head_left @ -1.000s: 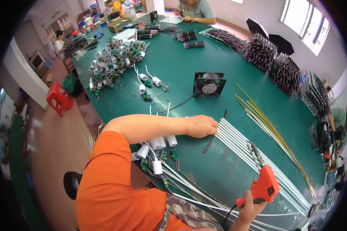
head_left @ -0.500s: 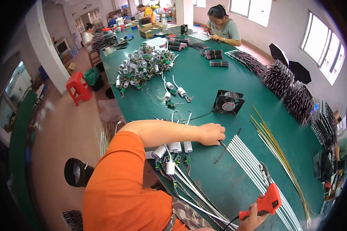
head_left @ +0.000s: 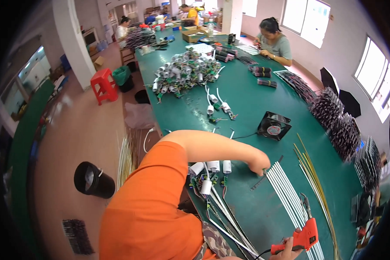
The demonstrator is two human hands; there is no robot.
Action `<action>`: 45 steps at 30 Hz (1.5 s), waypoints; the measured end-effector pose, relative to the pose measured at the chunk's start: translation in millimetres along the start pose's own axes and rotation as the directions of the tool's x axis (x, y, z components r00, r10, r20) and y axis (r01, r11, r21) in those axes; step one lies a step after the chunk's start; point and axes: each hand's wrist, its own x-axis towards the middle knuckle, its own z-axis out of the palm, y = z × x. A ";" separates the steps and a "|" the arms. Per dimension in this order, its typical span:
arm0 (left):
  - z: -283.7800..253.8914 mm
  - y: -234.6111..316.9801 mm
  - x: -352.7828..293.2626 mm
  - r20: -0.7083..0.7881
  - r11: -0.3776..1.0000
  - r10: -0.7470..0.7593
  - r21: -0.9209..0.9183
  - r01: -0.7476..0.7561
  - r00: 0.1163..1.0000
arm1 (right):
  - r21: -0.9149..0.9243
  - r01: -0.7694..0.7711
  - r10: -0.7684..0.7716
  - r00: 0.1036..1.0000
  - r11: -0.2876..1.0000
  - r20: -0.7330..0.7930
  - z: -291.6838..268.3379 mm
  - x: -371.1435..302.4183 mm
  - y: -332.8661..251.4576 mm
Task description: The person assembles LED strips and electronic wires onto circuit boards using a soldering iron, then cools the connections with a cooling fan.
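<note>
Has just curled L hand (head_left: 258,162) in toward ends of white strips (head_left: 286,190), inboard of near edge of table (head_left: 242,195), prob. mid-handling; can't tell if pinching any. Grips red soldering gun (head_left: 309,234) w/ R hand (head_left: 287,250).

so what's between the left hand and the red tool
The head view shows a row of white strips between the left hand and the red tool.
</note>
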 end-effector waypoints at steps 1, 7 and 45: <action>-4.5 2.1 4.6 0.028 0.997 -0.013 0.070 0.011 1.000 | -0.103 0.032 -0.030 0.999 0.994 0.025 -4.2 5.5 5.3; -45.6 46.0 -9.2 -0.030 0.976 -0.022 0.217 0.028 0.999 | 0.017 -0.051 0.051 0.999 0.999 -0.007 -8.6 2.5 1.0; 33.0 86.9 -62.3 0.065 0.769 0.378 -0.577 -0.274 0.923 | -0.877 0.131 -0.398 0.914 0.463 -0.074 -101.1 36.2 4.0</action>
